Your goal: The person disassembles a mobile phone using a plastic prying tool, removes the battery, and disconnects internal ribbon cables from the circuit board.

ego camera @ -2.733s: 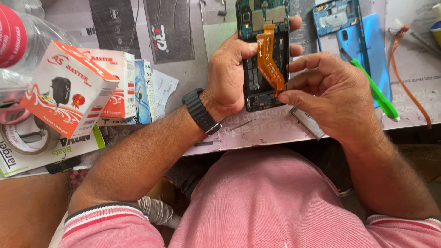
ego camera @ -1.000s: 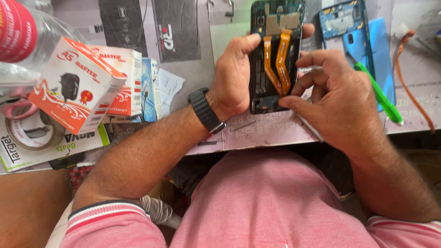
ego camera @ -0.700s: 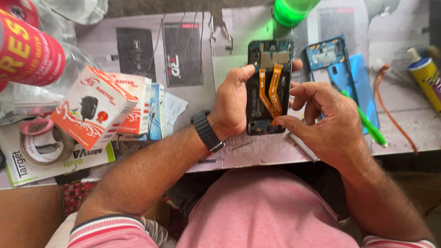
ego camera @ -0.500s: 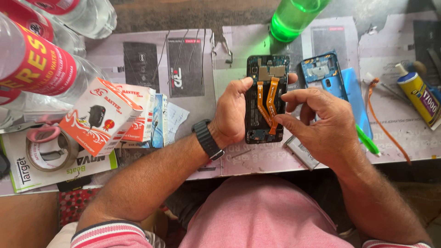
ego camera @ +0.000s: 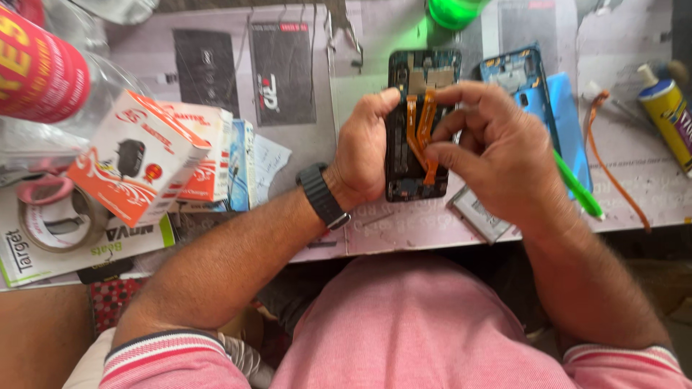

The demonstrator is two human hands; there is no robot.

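The workbench (ego camera: 634, 180) is a pale, scuffed surface strewn with printed sheets, and the person in a pink shirt sits tight against its near edge. The left hand (ego camera: 364, 155), a dark watch (ego camera: 322, 196) on its wrist, wraps around an opened phone (ego camera: 412, 122), a black rectangular shell held just above the bench, its insides bare. Two orange ribbon cables (ego camera: 418, 133), thin and glossy, run down the middle of it. The right hand (ego camera: 494, 148) curls over the phone's right side, thumb and forefinger narrowed onto the cables; whether they actually pinch them I cannot tell. Just right lies one blue phone back cover (ego camera: 555, 101), with a green plastic tool (ego camera: 577, 189) slanting beside it and a loose orange wire (ego camera: 613, 166) curving further out. Left of the hands, one orange-and-white carton (ego camera: 137, 166) leans on stacked packets, crowding that side, and a tape roll (ego camera: 54, 220) lies beyond. A yellow glue bottle (ego camera: 667, 115) lies at the far right edge.
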